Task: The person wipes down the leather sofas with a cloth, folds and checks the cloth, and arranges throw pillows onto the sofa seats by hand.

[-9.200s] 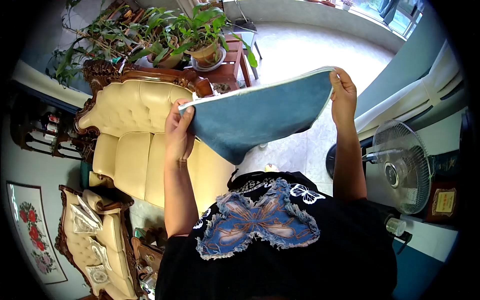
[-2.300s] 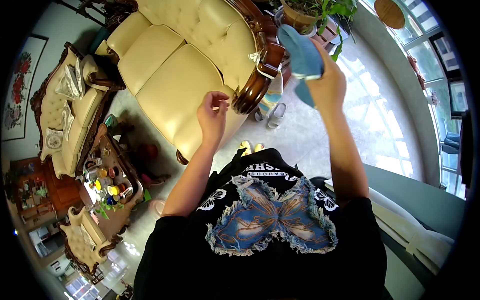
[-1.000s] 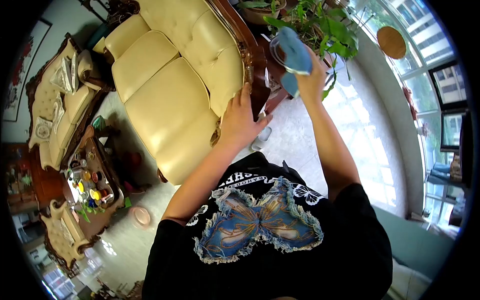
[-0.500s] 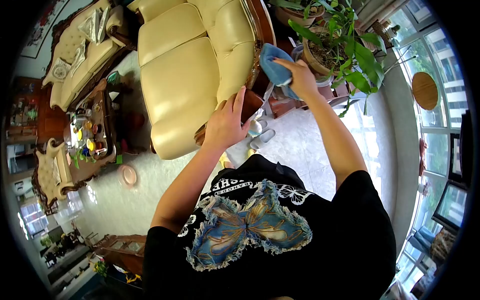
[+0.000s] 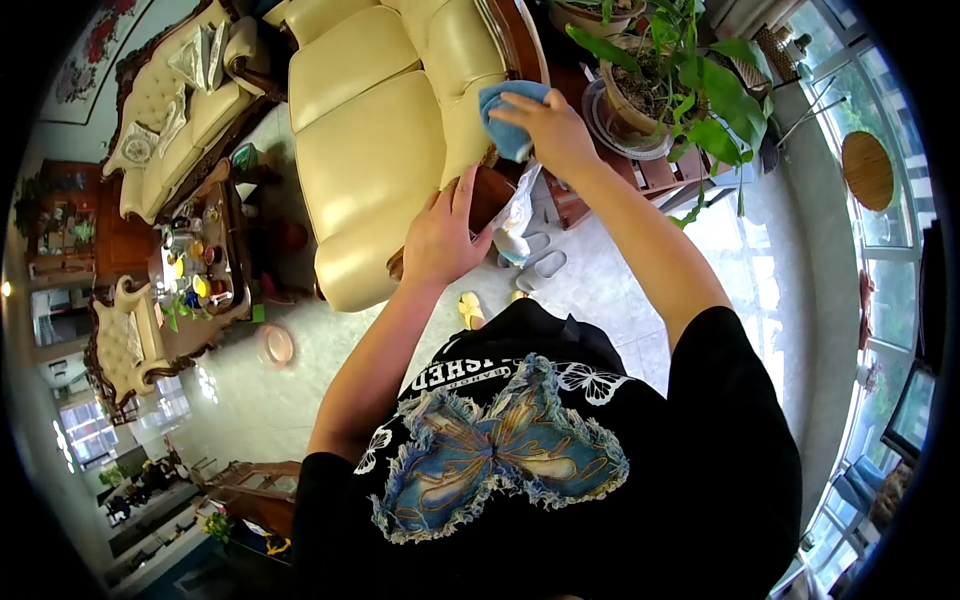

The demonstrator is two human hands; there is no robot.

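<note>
A blue cloth [image 5: 508, 118] lies under my right hand [image 5: 555, 132], pressed against the carved wooden edge of the cream leather sofa [image 5: 375, 130]. Some of my right fingers spread over the cloth; its underside is hidden. My left hand [image 5: 440, 238] rests with fingers extended on the brown wooden end of the sofa's arm [image 5: 492, 200], holding nothing. Just right of that wooden end hangs a crumpled white plastic bag [image 5: 515, 222].
Potted plants [image 5: 640, 95] stand on a wooden rack [image 5: 650, 178] to the right. Grey slippers [image 5: 545, 270] lie on the floor near my feet. A second sofa [image 5: 185, 120] and a cluttered low table [image 5: 205, 265] are at the left.
My right hand has moved left with the blue cloth, from beside the flowerpot onto the sofa's wooden edge. My left hand stays on the arm end. The view has shifted slightly.
</note>
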